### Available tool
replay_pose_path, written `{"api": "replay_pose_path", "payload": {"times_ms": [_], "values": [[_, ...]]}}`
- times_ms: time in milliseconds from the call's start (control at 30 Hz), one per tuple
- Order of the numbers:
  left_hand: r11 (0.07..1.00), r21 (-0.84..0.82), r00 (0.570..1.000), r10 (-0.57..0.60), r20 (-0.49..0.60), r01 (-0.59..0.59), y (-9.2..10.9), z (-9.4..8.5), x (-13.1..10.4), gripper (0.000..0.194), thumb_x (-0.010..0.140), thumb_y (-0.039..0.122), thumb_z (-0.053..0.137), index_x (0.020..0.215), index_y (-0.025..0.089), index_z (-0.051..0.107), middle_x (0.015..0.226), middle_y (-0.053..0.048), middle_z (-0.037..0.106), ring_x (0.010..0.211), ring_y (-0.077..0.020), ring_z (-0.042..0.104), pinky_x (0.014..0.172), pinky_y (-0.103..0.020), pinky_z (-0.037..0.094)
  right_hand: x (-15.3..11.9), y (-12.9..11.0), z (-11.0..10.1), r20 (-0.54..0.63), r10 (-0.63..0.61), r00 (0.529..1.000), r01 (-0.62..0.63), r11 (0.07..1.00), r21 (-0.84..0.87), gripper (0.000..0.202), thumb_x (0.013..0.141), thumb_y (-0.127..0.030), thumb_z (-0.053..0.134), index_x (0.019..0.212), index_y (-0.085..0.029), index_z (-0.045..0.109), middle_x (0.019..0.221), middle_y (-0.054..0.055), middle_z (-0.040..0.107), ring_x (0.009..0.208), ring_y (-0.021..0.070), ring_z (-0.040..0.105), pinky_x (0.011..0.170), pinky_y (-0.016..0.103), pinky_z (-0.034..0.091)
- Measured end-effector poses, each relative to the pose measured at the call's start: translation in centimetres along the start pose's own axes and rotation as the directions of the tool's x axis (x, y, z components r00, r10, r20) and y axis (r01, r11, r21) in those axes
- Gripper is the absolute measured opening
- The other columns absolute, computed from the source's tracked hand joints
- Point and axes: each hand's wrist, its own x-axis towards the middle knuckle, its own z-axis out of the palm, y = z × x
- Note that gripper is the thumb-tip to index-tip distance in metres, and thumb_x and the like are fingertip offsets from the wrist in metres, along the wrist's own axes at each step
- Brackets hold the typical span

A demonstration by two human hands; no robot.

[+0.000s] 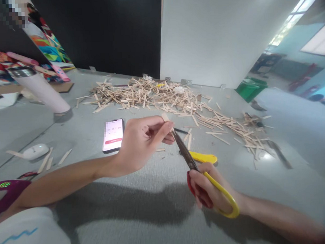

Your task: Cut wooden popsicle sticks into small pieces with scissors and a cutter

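Note:
My left hand (142,142) pinches a short flat wooden stick (165,117) between thumb and fingers, its pale end showing above the fingertips. Wrapped round the yellow and red handles of a pair of scissors (185,152) is my right hand (214,187). The blades point up and left, their tips at the stick by my left fingertips; whether they are cutting into it I cannot tell. Behind the scissors a yellow utility knife (202,157) lies on the grey table (144,211). A thin dark tool beyond the blades is partly hidden.
A long heap of wooden sticks (140,94) spreads along the back and right. Left of my hand lies a lit phone (113,136). Further left are a white mouse (35,151), loose sticks and a leaning pale tumbler (41,90). A green bin (250,88) stands beyond the right.

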Motion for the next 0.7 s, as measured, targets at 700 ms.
{"api": "replay_pose_path", "payload": {"times_ms": [700], "values": [[0.997, -0.039, 0.996, 0.063, -0.062, -0.065, 0.3, 0.5, -1.1, 0.022, 0.105, 0.026, 0.074, 0.090, 0.015, 0.084, 0.081, -0.002, 0.085, 0.067, -0.0167, 0.084, 0.064, -0.020, 0.073, -0.5, -0.5, 0.4, 0.040, 0.028, 0.999, -0.024, 0.995, -0.097, 0.076, 0.097, -0.084, 0.052, 0.050, -0.024, 0.047, 0.037, -0.002, 0.045, 0.031, 0.0080, 0.041, 0.032, 0.019, 0.028]]}}
